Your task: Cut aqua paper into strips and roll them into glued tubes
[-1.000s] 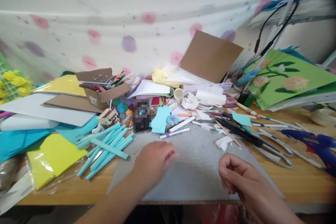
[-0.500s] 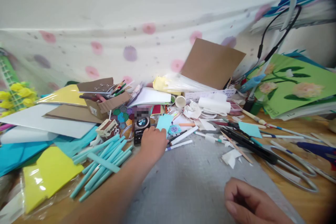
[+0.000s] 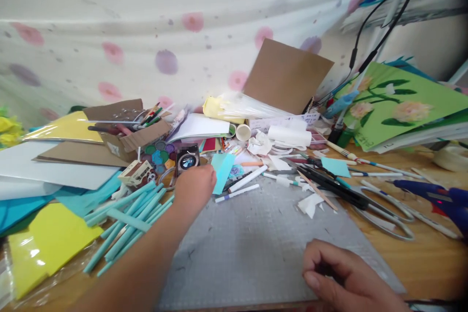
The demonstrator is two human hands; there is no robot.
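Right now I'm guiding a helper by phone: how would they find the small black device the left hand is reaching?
Start at the grey cutting mat on the wooden table; follow its far left corner to the left hand. Just beyond the fingertips stands the small black device, the only dark boxy thing there, with a round glossy front, between round paint pots and light blue paper piece.

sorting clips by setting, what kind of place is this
Most likely a home craft desk. A grey cutting mat lies on the wooden table, ringed by teal paper sticks, scissors, a blue glue gun and coloured paper sheets.
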